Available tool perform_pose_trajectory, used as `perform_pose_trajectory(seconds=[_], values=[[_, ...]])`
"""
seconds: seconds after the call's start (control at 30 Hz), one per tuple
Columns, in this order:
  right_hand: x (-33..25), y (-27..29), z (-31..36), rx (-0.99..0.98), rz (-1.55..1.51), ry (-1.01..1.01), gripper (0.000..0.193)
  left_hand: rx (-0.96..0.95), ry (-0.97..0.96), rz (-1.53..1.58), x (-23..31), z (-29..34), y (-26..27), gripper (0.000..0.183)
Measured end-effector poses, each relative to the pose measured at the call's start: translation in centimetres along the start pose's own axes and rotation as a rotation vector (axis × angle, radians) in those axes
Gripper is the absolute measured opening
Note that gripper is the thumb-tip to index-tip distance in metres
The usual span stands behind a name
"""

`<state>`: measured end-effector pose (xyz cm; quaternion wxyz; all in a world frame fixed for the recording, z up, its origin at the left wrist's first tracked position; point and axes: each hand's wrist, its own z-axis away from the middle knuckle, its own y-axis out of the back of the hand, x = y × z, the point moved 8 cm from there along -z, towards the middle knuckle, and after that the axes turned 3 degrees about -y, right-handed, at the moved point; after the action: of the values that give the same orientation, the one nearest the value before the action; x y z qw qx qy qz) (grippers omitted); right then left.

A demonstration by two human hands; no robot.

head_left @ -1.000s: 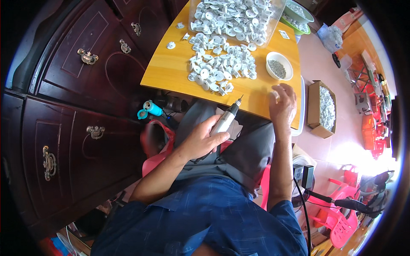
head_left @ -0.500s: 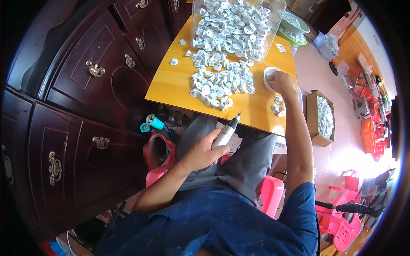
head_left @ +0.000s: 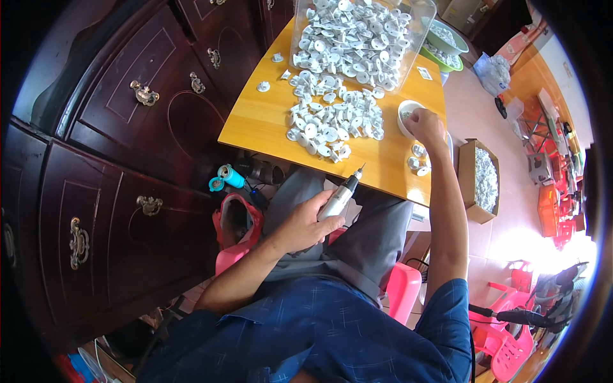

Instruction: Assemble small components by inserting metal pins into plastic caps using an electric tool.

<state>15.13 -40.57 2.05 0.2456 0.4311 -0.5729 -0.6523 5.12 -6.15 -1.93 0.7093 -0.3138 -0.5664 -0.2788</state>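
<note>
My left hand (head_left: 301,227) is wrapped round a silver electric screwdriver (head_left: 336,202) with a black nose. Its thin bit points up and away, just off the table's near edge. At the table's right side my right hand (head_left: 428,127) reaches into a small white bowl (head_left: 401,120), fingertips drawn together at its near side. Small greyish pieces show inside; whatever the fingertips pinch is hidden. Nearer than the bowl lie several round white pieces (head_left: 418,167). A loose pile of white plastic parts (head_left: 333,121), discs with stems, covers the middle of the yellow table (head_left: 252,121).
A clear plastic bin (head_left: 406,71) heaped with similar white parts stands at the table's far end. Green basins (head_left: 452,39) hold more beyond it. On the floor to the right sits a full cardboard box (head_left: 468,182). Dark wooden drawers (head_left: 137,121) line the left.
The view has shifted slightly. My right hand has drawn back a little toward the bowl's near rim, so more of the inside shows. My left hand keeps the screwdriver almost still.
</note>
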Motion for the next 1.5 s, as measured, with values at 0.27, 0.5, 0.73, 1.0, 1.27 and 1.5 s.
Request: perform_pose_trajectory(seconds=[0.27, 0.5, 0.73, 1.0, 1.27, 1.5], values=[[-0.2, 0.0, 0.0, 0.026, -0.084, 0.045, 0.016, -0.012, -0.005, 0.013, 0.0, 0.0, 0.0, 0.052], [0.3, 1.6, 0.7, 0.279, -0.244, 0.119, 0.016, -0.017, 0.008, 0.016, 0.3, -0.1, -0.2, 0.048], [-2.0, -1.9, 8.4, -0.1, -1.285, -0.044, 0.014, 0.003, -0.075, 0.058, 0.3, 0.2, 0.2, 0.051], [-5.3, -6.8, 13.6, -0.506, -1.642, -0.058, 0.008, 0.016, -0.102, -0.028, 0.6, 0.0, -0.1, 0.054], [-4.9, -6.9, 13.7, -0.504, -1.579, -0.069, 0.009, -0.008, -0.102, -0.075, 0.5, 0.1, -0.4, 0.064], [-5.2, -6.9, 13.6, -0.606, -1.691, -0.009, 0.01, 0.024, -0.07, -0.107, 0.3, 0.2, 0.0, 0.059]])
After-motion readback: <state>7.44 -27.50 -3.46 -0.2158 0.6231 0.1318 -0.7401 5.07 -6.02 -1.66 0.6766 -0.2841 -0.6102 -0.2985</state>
